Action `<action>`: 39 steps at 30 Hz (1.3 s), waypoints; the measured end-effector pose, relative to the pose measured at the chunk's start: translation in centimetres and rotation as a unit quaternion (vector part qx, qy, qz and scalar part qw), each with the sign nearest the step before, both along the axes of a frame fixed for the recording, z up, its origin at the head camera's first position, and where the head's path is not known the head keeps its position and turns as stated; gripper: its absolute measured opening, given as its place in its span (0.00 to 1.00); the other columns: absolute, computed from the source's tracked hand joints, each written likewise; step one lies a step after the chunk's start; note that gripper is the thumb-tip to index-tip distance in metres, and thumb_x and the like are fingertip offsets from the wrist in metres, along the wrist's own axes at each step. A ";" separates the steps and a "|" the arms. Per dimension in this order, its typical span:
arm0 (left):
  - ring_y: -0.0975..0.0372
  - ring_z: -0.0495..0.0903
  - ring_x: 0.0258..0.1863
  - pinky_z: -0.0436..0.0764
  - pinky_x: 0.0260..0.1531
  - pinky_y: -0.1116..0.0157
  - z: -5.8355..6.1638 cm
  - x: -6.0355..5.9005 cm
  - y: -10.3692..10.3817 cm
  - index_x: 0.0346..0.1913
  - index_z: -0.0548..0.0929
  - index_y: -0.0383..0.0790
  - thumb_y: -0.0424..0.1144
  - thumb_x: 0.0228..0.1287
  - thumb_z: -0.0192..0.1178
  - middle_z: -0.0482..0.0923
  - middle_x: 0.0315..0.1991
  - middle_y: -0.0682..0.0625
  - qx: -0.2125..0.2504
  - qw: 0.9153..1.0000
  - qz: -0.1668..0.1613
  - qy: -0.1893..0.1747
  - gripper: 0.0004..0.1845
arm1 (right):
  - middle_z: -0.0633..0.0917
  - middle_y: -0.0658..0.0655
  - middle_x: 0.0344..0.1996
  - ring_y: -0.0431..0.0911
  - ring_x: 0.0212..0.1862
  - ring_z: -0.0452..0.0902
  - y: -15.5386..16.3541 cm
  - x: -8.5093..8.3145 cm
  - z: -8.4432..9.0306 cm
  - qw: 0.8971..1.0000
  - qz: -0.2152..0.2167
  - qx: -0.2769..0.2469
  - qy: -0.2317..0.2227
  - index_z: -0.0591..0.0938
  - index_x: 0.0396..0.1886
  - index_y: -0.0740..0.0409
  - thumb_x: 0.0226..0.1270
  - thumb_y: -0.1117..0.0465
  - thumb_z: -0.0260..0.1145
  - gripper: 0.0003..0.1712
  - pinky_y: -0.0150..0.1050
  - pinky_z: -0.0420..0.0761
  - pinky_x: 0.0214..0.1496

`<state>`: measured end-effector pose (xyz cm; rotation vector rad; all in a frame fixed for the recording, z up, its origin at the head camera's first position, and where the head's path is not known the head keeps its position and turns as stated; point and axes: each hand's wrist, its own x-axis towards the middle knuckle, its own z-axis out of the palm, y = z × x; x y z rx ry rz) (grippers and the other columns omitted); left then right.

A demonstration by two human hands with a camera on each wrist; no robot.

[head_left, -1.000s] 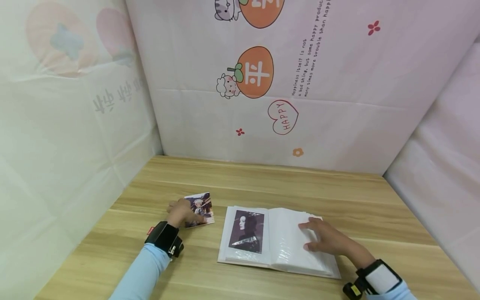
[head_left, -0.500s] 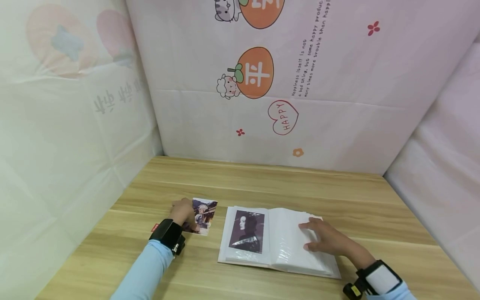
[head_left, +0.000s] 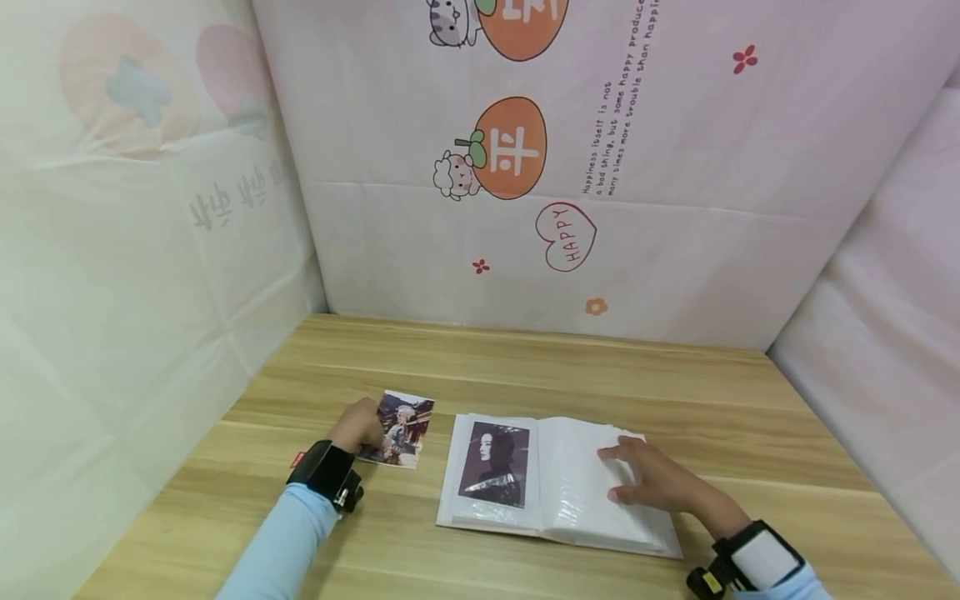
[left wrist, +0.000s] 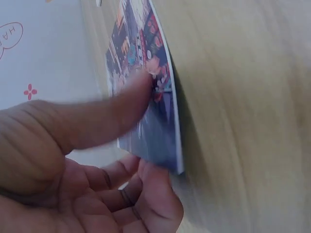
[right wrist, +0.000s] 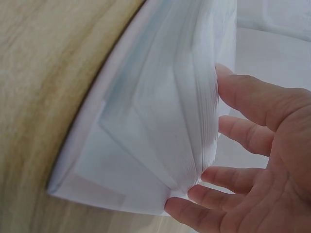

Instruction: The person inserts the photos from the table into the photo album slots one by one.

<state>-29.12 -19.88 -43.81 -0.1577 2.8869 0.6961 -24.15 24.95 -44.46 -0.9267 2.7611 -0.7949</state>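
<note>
- I see the photo (head_left: 397,429) on the table's left part, just left of the album (head_left: 555,483); in the left wrist view the photo (left wrist: 146,87) is tilted, one edge lifted off the wood.
- My left hand (head_left: 358,425) pinches that photo: the thumb (left wrist: 102,121) lies across its printed face, and the fingers (left wrist: 146,194) curl under its lower edge.
- The album lies open and flat, near the table's front middle. Its left page holds a dark portrait (head_left: 495,462) in a clear sleeve; the right page shows white.
- My right hand (head_left: 652,479) rests on the right page with fingers straight and spread, clamped on nothing. In the right wrist view the fingertips (right wrist: 233,92) touch the edge of the stacked sleeves (right wrist: 165,131).
- A small red thing (head_left: 298,459) shows beside the left wrist; I cannot tell what it is.
- Both wrists carry black camera bands (head_left: 326,475), over light blue sleeves (head_left: 281,542).
- The table (head_left: 570,375) is pale wood with long grain lines running left to right.
- Pale sheeting (head_left: 675,208) walls in the table at the back and both sides. It bears orange fruit cartoons (head_left: 510,146), a "HAPPY" heart (head_left: 566,233), little red flowers and a few lines of English text.
</note>
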 end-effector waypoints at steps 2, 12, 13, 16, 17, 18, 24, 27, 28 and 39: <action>0.51 0.70 0.27 0.73 0.13 0.65 -0.2 0.0 -0.3 0.25 0.70 0.31 0.20 0.43 0.56 0.66 0.25 0.42 0.019 1.000 0.006 0.002 0.07 | 0.63 0.84 0.55 0.77 0.58 0.55 0.0 0.0 0.0 1.000 0.000 0.000 0.001 0.74 0.55 0.70 0.54 0.53 0.70 0.33 0.71 0.55 0.52; 0.54 0.70 0.21 0.68 0.08 0.68 -0.4 0.0 -0.9 0.23 0.68 0.32 0.18 0.49 0.46 0.66 0.25 0.38 0.092 0.995 0.023 -0.008 0.08 | 0.64 0.83 0.55 0.76 0.58 0.56 0.1 -0.1 0.1 1.000 -0.006 0.002 0.003 0.75 0.55 0.69 0.54 0.53 0.70 0.33 0.71 0.56 0.52; 0.55 0.69 0.20 0.68 0.08 0.68 -0.4 -0.1 -1.0 0.23 0.69 0.32 0.18 0.50 0.46 0.67 0.26 0.38 0.102 0.994 0.023 -0.009 0.07 | 0.64 0.83 0.55 0.76 0.58 0.55 0.1 -0.1 0.0 1.000 -0.005 0.001 0.003 0.75 0.55 0.69 0.54 0.53 0.70 0.33 0.71 0.56 0.52; 0.59 0.66 0.16 0.66 0.08 0.69 -0.7 -0.1 -1.1 0.27 0.68 0.31 0.18 0.54 0.44 0.67 0.29 0.37 0.152 0.988 0.031 -0.013 0.07 | 0.63 0.83 0.56 0.77 0.58 0.55 0.2 0.0 0.0 1.000 -0.005 -0.004 0.001 0.74 0.56 0.69 0.54 0.52 0.70 0.34 0.71 0.55 0.52; 0.60 0.65 0.14 0.65 0.08 0.69 -0.7 -0.1 -1.1 0.27 0.68 0.31 0.18 0.53 0.43 0.67 0.29 0.38 0.165 0.986 0.031 -0.013 0.08 | 0.63 0.83 0.56 0.77 0.58 0.54 0.2 0.0 0.0 1.000 -0.005 -0.006 0.000 0.74 0.56 0.69 0.54 0.52 0.70 0.34 0.71 0.55 0.52; 0.61 0.63 0.13 0.64 0.08 0.70 -0.7 -0.2 -1.1 0.26 0.67 0.32 0.17 0.51 0.42 0.67 0.28 0.39 0.179 0.983 0.032 -0.014 0.08 | 0.63 0.83 0.56 0.77 0.58 0.54 0.2 0.0 0.0 1.000 -0.004 -0.007 0.001 0.74 0.56 0.69 0.55 0.52 0.70 0.34 0.72 0.55 0.52; 0.65 0.60 0.09 0.60 0.09 0.71 0.0 -0.2 -0.8 0.20 0.64 0.37 0.15 0.41 0.39 0.65 0.20 0.47 0.247 0.969 0.024 -0.020 0.12 | 0.67 0.81 0.55 0.77 0.58 0.55 0.4 0.0 0.0 1.000 0.011 -0.011 0.018 0.73 0.55 0.71 0.55 0.54 0.69 0.33 0.72 0.55 0.51; 0.66 0.60 0.08 0.59 0.09 0.72 0.4 -0.1 -0.6 0.20 0.66 0.36 0.16 0.42 0.40 0.67 0.19 0.47 0.265 0.964 0.016 -0.020 0.12 | 0.68 0.80 0.54 0.77 0.57 0.55 0.5 0.0 -0.2 0.999 0.021 -0.014 0.030 0.73 0.55 0.72 0.56 0.56 0.69 0.32 0.72 0.55 0.50; 0.66 0.60 0.09 0.59 0.09 0.72 0.4 -0.1 -0.6 0.20 0.67 0.36 0.16 0.43 0.40 0.67 0.19 0.47 0.268 0.963 0.016 -0.020 0.12 | 0.69 0.79 0.54 0.77 0.57 0.56 0.5 0.0 -0.3 0.999 0.025 -0.016 0.037 0.73 0.55 0.73 0.57 0.56 0.68 0.31 0.73 0.55 0.50; 0.62 0.66 0.18 0.67 0.17 0.70 0.9 -0.1 1.6 0.42 0.70 0.25 0.20 0.60 0.45 0.69 0.26 0.45 0.383 0.924 -0.014 -0.009 0.07 | 0.69 0.79 0.53 0.77 0.56 0.57 0.5 0.1 -0.5 0.997 0.040 -0.027 0.056 0.73 0.55 0.72 0.60 0.59 0.66 0.28 0.72 0.57 0.49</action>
